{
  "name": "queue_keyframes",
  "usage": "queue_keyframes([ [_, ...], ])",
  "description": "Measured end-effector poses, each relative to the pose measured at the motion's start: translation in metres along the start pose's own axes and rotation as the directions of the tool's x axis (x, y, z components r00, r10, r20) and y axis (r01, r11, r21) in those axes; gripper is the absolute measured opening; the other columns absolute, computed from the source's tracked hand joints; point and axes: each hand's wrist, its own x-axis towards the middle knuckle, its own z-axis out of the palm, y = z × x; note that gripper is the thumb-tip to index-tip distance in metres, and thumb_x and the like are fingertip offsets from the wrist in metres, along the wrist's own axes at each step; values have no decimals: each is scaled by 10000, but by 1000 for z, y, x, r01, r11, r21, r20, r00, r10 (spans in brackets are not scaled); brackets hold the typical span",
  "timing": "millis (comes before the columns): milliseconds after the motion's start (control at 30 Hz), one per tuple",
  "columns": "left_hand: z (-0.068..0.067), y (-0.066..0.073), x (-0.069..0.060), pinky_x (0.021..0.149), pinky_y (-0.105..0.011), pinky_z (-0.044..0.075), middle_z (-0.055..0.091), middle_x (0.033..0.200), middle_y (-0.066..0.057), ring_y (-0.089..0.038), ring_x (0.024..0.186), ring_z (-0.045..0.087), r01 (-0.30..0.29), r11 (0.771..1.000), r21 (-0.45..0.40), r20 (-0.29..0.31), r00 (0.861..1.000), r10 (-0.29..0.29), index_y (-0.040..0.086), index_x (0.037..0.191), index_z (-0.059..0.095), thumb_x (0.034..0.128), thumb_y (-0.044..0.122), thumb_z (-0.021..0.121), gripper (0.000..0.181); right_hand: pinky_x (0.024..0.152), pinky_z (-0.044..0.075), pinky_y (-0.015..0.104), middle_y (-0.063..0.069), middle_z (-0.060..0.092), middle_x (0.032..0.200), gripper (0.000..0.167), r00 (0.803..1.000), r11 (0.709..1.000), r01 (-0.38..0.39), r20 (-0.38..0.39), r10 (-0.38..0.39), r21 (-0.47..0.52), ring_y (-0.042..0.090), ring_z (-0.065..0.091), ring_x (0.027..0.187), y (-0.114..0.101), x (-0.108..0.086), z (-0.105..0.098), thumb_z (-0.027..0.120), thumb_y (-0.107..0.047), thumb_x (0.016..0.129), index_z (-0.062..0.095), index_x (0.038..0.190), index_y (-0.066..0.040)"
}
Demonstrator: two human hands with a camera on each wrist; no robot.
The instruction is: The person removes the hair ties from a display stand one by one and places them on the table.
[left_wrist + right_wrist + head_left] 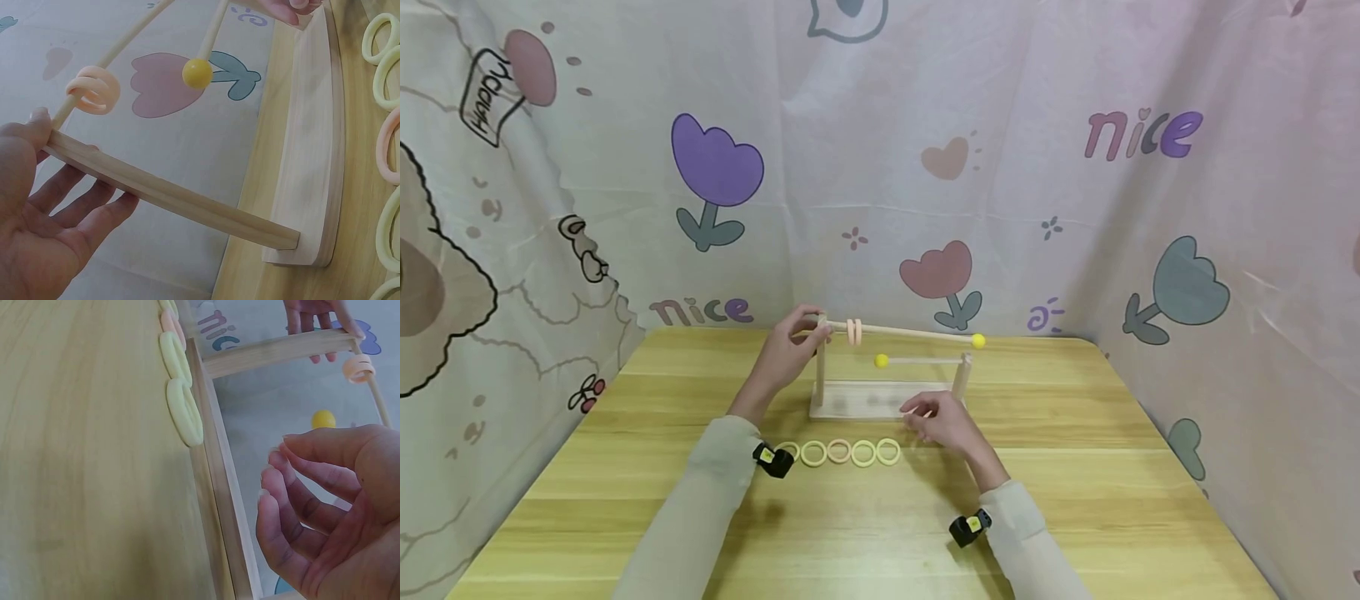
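Note:
My left hand [784, 354] holds the top of the left post [169, 187] of a wooden stand, thumb near the rod's joint and fingers behind. From that post a long rod [917, 334] slants slightly down to the right, ending in a yellow ball [978, 341]. Two peach rings [853, 332] hang on it near my left hand. A lower rod [925, 361] runs left from the right post [961, 379], tipped with another yellow ball [197, 74]. My right hand [947, 421], fingers loosely bent and holding nothing, hovers before the right part of the base [857, 410].
A row of several rings lies on the wooden table [647, 433] in front of the stand: pale yellow ones [185, 415] and a pink one [838, 463]. My left wrist partly covers the leftmost ring. A printed cloth [850, 150] hangs behind the table.

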Motion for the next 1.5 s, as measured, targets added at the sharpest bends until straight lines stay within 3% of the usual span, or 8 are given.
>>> queue_keyframes([
  [267,-2,2,-1,1067,-569,525,653,1286,-281,-466,1240,641,20,1000,-5,19,1000,-20,72,1348,545,1066,215,579,319,524,539,282,348,699,926,221,1000,1000,26,-8,-26,10,234,633,624,-5,1,-5,688,-8,945,705,1134,106],
  [367,-3,3,-2,1070,-576,521,652,1290,-279,-465,1243,643,24,1000,-3,18,1000,-24,74,1355,541,1067,216,577,323,527,521,254,352,696,943,210,1000,999,30,-9,-30,10,246,624,622,-21,-3,-7,669,8,948,699,1124,119],
  [600,4,-37,16,1019,-537,563,688,1273,-192,-382,1201,689,-22,1000,15,-6,1000,22,176,1362,557,1053,382,594,374,529,499,203,202,737,892,160,987,998,53,-150,-49,23,127,591,604,-22,5,0,722,-51,936,737,1053,58],
  [767,5,-37,16,1007,-532,567,691,1263,-185,-391,1187,694,-26,1000,9,-9,1000,26,174,1354,557,1050,405,592,385,520,530,202,135,763,889,113,950,995,92,-303,-80,26,187,652,600,-37,22,9,773,-105,916,777,1001,-31],
  [933,2,-37,15,1024,-551,559,671,1296,-217,-404,1209,683,-19,1000,6,-10,1000,19,191,1360,553,1049,401,595,378,519,521,196,140,785,922,134,897,986,166,-417,-143,20,84,623,565,-60,38,16,795,-164,897,789,978,-56],
  [1033,1,-37,15,1026,-554,556,657,1313,-236,-427,1222,670,-12,1000,1,-4,1000,12,176,1379,541,1055,375,591,384,533,502,187,124,791,921,142,868,979,203,-461,-186,-11,60,607,576,-73,46,21,807,-187,881,790,963,-72],
  [1300,0,-18,8,1012,-559,559,663,1279,-280,-462,1193,671,-11,1000,7,11,1000,11,89,1365,543,1072,235,571,328,525,466,163,96,807,869,181,789,961,252,-550,-273,-115,278,682,606,-90,64,35,854,-226,840,797,907,-67],
  [1500,-1,-2,-1,1005,-530,566,682,1239,-264,-453,1178,678,-27,1000,13,10,1000,27,70,1341,551,1067,217,581,313,505,441,156,70,805,817,168,756,962,220,-595,-273,-161,94,623,530,-94,70,44,854,-241,834,806,869,-83],
])
